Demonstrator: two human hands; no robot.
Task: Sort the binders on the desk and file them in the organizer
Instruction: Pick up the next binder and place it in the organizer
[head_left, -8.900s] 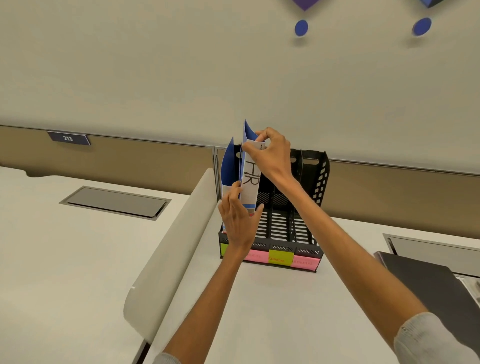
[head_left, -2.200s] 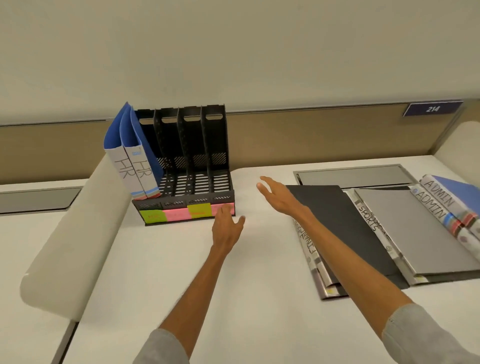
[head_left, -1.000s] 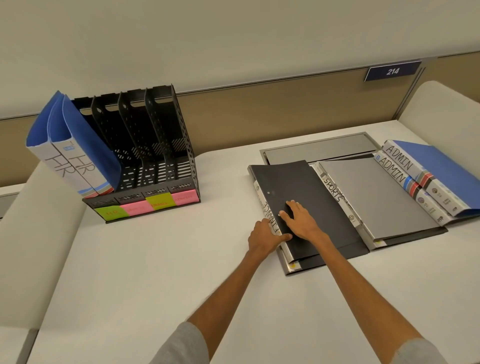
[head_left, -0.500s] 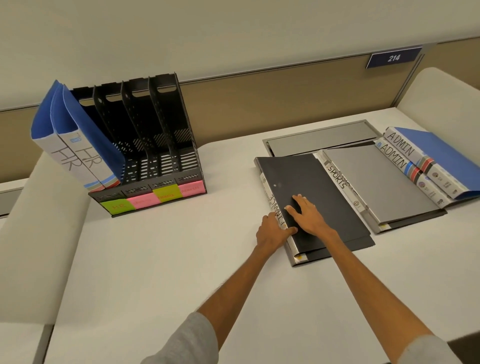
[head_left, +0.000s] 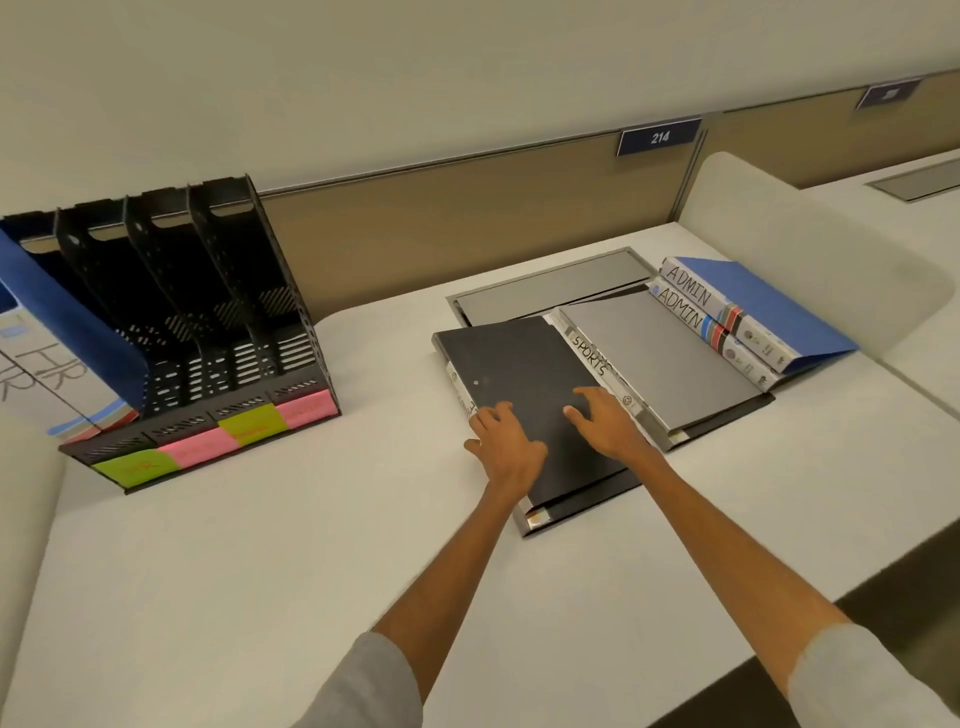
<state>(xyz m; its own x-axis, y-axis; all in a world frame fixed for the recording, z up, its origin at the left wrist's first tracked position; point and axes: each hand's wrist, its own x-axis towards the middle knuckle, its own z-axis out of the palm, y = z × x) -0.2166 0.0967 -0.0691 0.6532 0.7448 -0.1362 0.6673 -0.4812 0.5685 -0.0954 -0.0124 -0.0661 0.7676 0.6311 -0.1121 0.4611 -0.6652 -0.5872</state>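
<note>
A white worktop (head_left: 260, 571) runs to a tan partition (head_left: 441, 208) bearing a plate marked 214 (head_left: 658, 136). The black organizer (head_left: 218, 291) stands at the back left corner, with two blue HR binders (head_left: 57, 358) in its leftmost slot. Right of centre a black binder (head_left: 519, 364) lies flat on another. The right hand (head_left: 608, 426) lies spread on its cover. The left hand (head_left: 509, 447) sits at its spine edge, and I cannot tell whether it grips. The grey SPORTS binder (head_left: 670, 358) lies just beside it, with the stacked ADMIN binders (head_left: 769, 312) toward the back right corner.
</note>
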